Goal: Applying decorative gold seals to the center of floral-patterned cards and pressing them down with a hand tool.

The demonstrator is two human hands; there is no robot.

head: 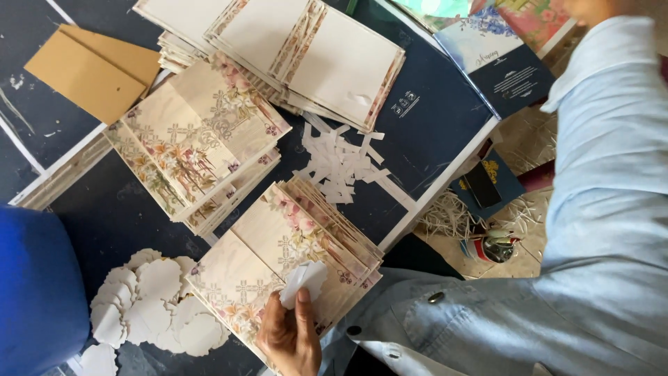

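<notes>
My left hand (287, 338) is at the bottom of the view, pinching a small white scalloped paper piece (305, 280) over the top card of a fanned stack of floral cards (278, 257). A pile of the same white scalloped pieces (156, 303) lies just left of that stack. My right hand (591, 8) reaches to the top right edge in a light blue sleeve. Only a sliver of it shows, and what it holds is hidden.
A second floral card stack (198, 143) and stacks of pale card backs (306, 52) lie on the dark board (424, 132). White paper strips (341, 163), brown card sheets (90, 73), dark blue cards (501, 69), a blue object (35, 285) and shredded paper (445, 216) surround them.
</notes>
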